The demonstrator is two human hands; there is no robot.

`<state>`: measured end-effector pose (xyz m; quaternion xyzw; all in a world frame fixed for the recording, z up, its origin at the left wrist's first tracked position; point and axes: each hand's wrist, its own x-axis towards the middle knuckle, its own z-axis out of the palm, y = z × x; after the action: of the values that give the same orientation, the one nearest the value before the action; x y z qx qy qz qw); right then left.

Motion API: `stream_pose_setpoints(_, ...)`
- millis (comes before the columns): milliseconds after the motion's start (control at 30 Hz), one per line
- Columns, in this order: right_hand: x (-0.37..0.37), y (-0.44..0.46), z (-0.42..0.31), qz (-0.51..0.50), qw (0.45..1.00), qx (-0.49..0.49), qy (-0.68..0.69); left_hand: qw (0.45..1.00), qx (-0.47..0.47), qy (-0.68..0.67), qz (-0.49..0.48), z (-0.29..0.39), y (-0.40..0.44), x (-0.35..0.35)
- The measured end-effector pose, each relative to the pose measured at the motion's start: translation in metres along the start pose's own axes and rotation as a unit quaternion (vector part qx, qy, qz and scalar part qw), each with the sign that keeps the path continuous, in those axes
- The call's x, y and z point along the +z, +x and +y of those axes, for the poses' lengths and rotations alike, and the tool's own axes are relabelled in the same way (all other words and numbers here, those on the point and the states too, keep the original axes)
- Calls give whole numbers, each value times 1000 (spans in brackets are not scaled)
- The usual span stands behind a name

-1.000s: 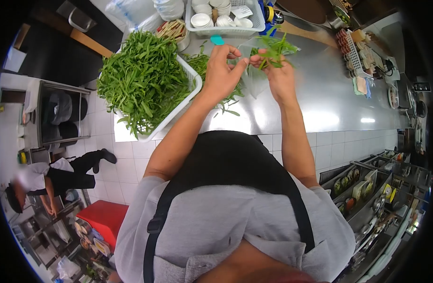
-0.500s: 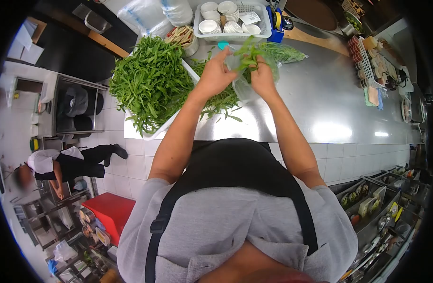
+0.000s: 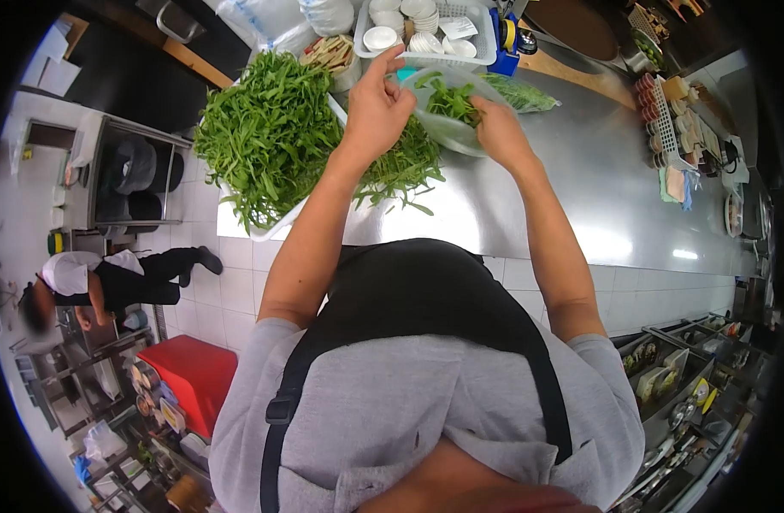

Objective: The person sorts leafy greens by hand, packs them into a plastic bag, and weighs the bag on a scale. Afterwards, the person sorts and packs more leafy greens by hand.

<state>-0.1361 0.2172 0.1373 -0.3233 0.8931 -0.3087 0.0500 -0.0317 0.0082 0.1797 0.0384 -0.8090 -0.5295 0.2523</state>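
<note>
My left hand (image 3: pixel 377 111) is at the left rim of a clear plastic bag (image 3: pixel 460 142), its thumb against the rim and the fingers bent, one raised. My right hand (image 3: pixel 500 130) reaches over the bag's right side, its fingertips pressed on leafy greens (image 3: pixel 450 101) inside the bag. The bag's mouth is spread wide. Left of it, a big heap of loose leafy greens (image 3: pixel 268 128) fills a white tub (image 3: pixel 277 231), with more stems (image 3: pixel 405 175) lying beside it on the steel counter (image 3: pixel 580 162).
Behind the bag stands a white basket (image 3: pixel 418 58) of small dishes, with a blue tape dispenser (image 3: pixel 505 47) beside it. Another bag of greens (image 3: pixel 524 92) lies to the right. A pot of wooden sticks (image 3: pixel 334 58) is behind the heap. A co-worker (image 3: pixel 110 278) stands at far left.
My right hand has brought the greens down into the bag and moved right. The bag's mouth has opened wider. My left hand has moved slightly left and up.
</note>
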Motion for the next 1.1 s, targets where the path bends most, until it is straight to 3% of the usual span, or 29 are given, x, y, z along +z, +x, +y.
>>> stream_pose_setpoints(133,2,8,27,-45,989,69,-126,998,-26,-33,-55,14,-15,0)
stream_pose_setpoints(233,-5,15,43,-38,997,59,42,997,-24,-27,-73,16,-22,5)
stream_pose_setpoints(367,-21,10,28,18,999,32,37,993,66,62,-78,8,-23,10)
stream_pose_setpoints(467,-17,16,15,-49,992,-13,-117,976,73,182,-95,12,-23,19)
stream_pose_setpoints(567,-28,16,-11,-119,963,61,-233,963,45,257,-70,15,-20,27)
stream_pose_setpoints(667,-45,3,-7,-42,986,-4,-160,965,19,253,-65,21,-19,31)
stream_pose_setpoints(867,-80,-32,-14,-16,990,-49,-132,963,7,254,-93,33,-24,42)
stream_pose_setpoints(967,-108,-48,-16,-142,977,-16,-157,958,36,273,-83,37,-16,43)
stream_pose_setpoints(1033,-109,-56,-7,-73,993,-12,-92,953,78,288,-60,27,-4,45)
stream_pose_setpoints(1067,-107,-61,-3,-41,997,-11,-61,967,57,235,-78,31,3,47)
stream_pose_setpoints(1100,-104,-63,2,54,996,-45,-63,978,34,182,-92,39,10,48)
